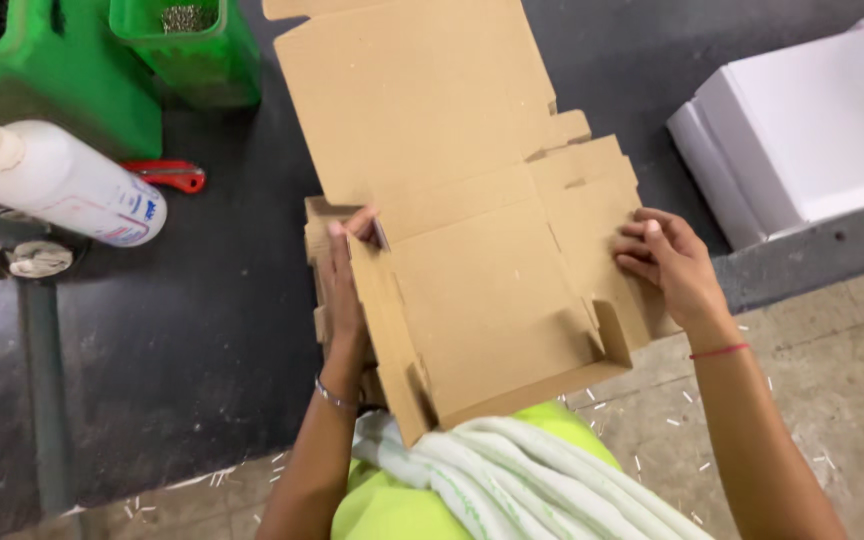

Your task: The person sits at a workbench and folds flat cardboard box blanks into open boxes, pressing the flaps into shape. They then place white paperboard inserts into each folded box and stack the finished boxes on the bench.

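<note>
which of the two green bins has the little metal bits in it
The smaller green bin, next to the cardboard box blank. A grey heap of small metal pieces shows in its opening; the larger green bin at the left edge holds something dark.

On the dark bench lie one die-cut cardboard box blank (472,240), one white bottle (62,185) near the left edge, one red cutter (167,175) and two green bins (52,80) at the far left corner. One stack of white sheets (802,130) sits at the right edge. Two hands are on the blank: left hand (347,275) and right hand (672,260).
</note>
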Motion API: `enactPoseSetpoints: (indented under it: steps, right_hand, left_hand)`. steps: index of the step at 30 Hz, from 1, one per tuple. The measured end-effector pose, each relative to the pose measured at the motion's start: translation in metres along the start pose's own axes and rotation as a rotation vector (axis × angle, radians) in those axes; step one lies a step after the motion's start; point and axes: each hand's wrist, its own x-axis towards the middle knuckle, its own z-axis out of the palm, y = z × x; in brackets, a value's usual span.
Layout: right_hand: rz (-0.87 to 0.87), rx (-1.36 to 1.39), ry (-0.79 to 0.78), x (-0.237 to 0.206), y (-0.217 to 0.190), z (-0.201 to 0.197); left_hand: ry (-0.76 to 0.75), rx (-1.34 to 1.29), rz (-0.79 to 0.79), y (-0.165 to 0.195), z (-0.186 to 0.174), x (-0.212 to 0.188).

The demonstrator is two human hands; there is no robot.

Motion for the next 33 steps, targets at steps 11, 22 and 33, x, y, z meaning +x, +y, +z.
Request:
enactPoseSetpoints:
  steps: [11,22,33]
  right_hand:
    - [-0.467,-0.581,-0.003,0.122,0.007,0.037]
    - [-0.203,-0.403,-0.149,0.127,-0.023,0.039]
    - [-0.330,-0.531,-0.175,0.112,-0.011,0.057]
  left_hand:
    - [0.098,0.301,0.148,-0.012,0.010,-0.005]
    - [0.162,0.293,0.076,-0.022,0.013,0.002]
    - [0.106,0.308,0.091,-0.018,0.018,-0.004]
